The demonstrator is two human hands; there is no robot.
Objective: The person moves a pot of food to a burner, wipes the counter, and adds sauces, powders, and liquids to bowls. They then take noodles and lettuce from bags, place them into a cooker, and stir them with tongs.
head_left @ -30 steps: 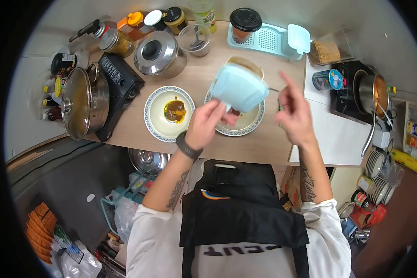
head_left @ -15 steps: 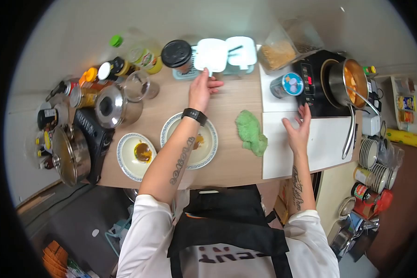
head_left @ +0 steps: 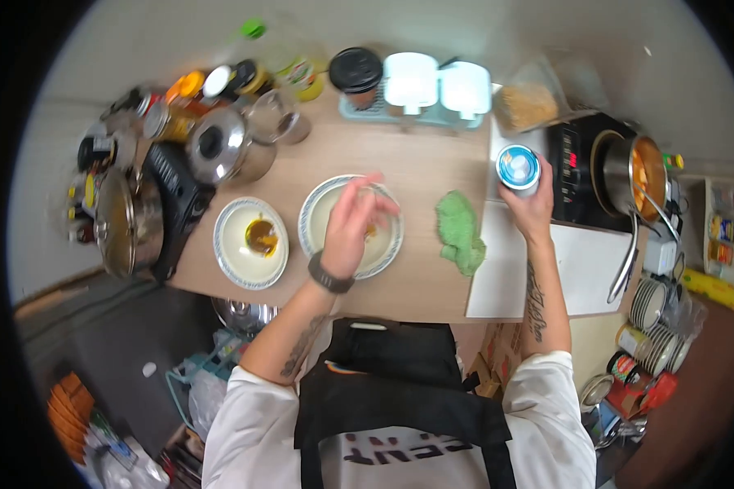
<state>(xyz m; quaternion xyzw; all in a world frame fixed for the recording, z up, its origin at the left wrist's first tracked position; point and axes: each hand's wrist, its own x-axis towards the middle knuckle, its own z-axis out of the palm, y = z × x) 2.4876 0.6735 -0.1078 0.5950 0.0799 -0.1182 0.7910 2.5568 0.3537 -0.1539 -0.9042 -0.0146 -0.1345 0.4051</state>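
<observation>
My right hand (head_left: 532,205) is wrapped round a tub with a blue lid (head_left: 519,166), which stands upright beside the cooker. Over the right-hand deep plate (head_left: 308,232), my left hand (head_left: 352,224) hovers with its fingers stretched out and slightly blurred, holding nothing. That plate has a patterned blue-grey rim, and the hand hides much of what lies in it. Left of it, a second plate (head_left: 235,257) holds a small pool of brown and yellow sauce (head_left: 261,237). A crumpled green cloth (head_left: 460,232) lies between my hands.
Two white-lidded containers (head_left: 410,80) and a black-lidded cup (head_left: 356,72) stand on a tray at the back. A pot (head_left: 647,171) with orange food sits on the induction cooker (head_left: 577,191). Bottles, jars and a lidded steel pot (head_left: 122,224) line the left side.
My left hand has drawn back from the white-lidded container to above the plate. My right hand has moved up and closed round the blue-lidded tub. The camera view has shifted slightly.
</observation>
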